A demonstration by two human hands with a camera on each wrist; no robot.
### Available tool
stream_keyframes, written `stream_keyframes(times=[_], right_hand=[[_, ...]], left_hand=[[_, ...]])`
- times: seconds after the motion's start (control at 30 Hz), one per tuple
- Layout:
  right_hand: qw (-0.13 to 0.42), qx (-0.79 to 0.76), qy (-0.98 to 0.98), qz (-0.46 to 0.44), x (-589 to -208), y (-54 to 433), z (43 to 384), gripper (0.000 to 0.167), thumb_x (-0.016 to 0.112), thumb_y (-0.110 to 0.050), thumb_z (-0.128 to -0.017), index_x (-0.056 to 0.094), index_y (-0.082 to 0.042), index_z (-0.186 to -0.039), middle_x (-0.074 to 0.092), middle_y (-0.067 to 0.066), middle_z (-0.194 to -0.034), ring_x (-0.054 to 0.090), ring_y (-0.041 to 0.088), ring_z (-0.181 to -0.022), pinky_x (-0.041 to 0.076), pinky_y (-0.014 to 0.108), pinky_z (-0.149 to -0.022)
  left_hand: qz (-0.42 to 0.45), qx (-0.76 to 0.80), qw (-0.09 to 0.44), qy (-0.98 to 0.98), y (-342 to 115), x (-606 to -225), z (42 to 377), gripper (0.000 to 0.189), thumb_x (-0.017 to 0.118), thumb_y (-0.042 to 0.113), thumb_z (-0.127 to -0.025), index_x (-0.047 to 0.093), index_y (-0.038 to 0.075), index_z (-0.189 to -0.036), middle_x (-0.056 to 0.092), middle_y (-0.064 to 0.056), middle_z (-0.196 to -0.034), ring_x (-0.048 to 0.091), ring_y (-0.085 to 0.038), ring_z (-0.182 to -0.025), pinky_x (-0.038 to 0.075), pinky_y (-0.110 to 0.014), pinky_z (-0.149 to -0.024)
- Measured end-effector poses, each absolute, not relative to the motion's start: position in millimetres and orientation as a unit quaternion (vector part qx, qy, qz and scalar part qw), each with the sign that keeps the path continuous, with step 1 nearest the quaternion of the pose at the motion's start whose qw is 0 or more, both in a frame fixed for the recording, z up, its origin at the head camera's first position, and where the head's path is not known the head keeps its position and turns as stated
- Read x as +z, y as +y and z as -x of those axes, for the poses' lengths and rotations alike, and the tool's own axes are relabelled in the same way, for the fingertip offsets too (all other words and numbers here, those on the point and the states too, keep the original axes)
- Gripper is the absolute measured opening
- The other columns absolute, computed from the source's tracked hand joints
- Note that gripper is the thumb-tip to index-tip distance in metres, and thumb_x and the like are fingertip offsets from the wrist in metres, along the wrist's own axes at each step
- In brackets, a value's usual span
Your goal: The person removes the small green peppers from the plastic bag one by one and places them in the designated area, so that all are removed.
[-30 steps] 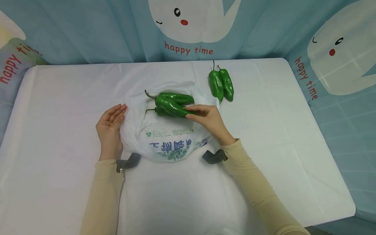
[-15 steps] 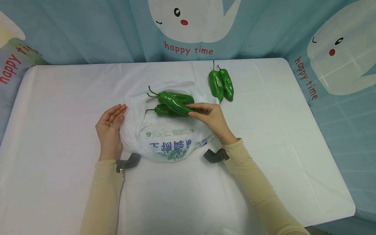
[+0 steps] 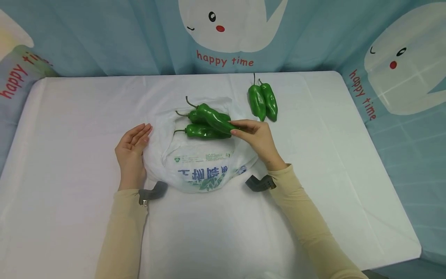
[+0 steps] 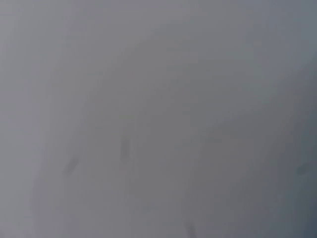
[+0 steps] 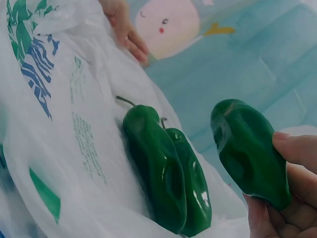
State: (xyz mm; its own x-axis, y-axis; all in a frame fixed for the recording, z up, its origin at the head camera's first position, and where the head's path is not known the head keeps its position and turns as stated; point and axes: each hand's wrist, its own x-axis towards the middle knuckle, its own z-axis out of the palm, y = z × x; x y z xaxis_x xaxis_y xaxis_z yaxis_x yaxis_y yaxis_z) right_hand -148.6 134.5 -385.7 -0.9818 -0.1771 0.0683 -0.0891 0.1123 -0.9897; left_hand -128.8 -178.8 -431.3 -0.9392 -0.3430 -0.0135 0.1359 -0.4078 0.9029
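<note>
My right hand (image 3: pixel 259 139) pinches a green pepper (image 3: pixel 214 117) by its tapered end, thumb below and fingers above. In the right wrist view that held pepper (image 5: pixel 247 151) hangs clear of two others. Those two peppers, a front one (image 3: pixel 205 132) and a rear one (image 3: pixel 195 117), lie side by side on a white plastic bag (image 3: pixel 155 155) with blue and green print. The left hand (image 3: pixel 132 151) stands at the bag's left edge, fingers extended together and holding nothing. Only a blurred pale surface fills the left wrist view.
Two more green peppers, a left one (image 3: pixel 257 101) and a right one (image 3: pixel 269 102), lie together near the back edge of the white-covered table (image 3: pixel 348 174). A blue curtain (image 3: pixel 139 38) with whale prints hangs behind it.
The right hand has moved slightly right and away from me with its pepper, whose stem end has swung toward the back and right. The left hand has stayed beside the bag.
</note>
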Motion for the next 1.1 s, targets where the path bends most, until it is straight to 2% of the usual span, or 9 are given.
stream_keyframes(times=[0.43,0.73,1.1], right_hand=[[0.000,-0.673,0.736,0.074,-386,147,151,0.028,0.070,-0.002,-0.084,0.066,0.006,-0.110,0.068,0.009,-0.107,0.064,0.015,-0.096,0.052,0.028,-0.085],[-0.019,-0.675,0.735,0.058,-385,153,152,0.028,0.070,0.000,-0.083,0.065,0.010,-0.109,0.068,0.013,-0.107,0.064,0.015,-0.094,0.053,0.027,-0.083],[-0.042,-0.672,0.738,0.045,-386,161,155,0.027,0.071,-0.002,-0.083,0.067,0.007,-0.108,0.070,0.005,-0.101,0.065,0.014,-0.089,0.053,0.024,-0.079]], left_hand=[[-0.098,-0.831,0.146,-0.528,-178,-431,129,0.031,0.050,-0.020,-0.086,0.058,-0.012,-0.116,0.065,-0.018,-0.111,0.063,-0.024,-0.106,0.046,-0.026,-0.095],[-0.101,-0.829,0.145,-0.530,-177,-429,128,0.030,0.051,-0.019,-0.087,0.059,-0.010,-0.114,0.066,-0.017,-0.110,0.063,-0.024,-0.106,0.046,-0.025,-0.095],[-0.098,-0.828,0.145,-0.533,-178,-430,128,0.031,0.049,-0.020,-0.087,0.058,-0.012,-0.115,0.066,-0.017,-0.109,0.063,-0.024,-0.106,0.046,-0.025,-0.095]])
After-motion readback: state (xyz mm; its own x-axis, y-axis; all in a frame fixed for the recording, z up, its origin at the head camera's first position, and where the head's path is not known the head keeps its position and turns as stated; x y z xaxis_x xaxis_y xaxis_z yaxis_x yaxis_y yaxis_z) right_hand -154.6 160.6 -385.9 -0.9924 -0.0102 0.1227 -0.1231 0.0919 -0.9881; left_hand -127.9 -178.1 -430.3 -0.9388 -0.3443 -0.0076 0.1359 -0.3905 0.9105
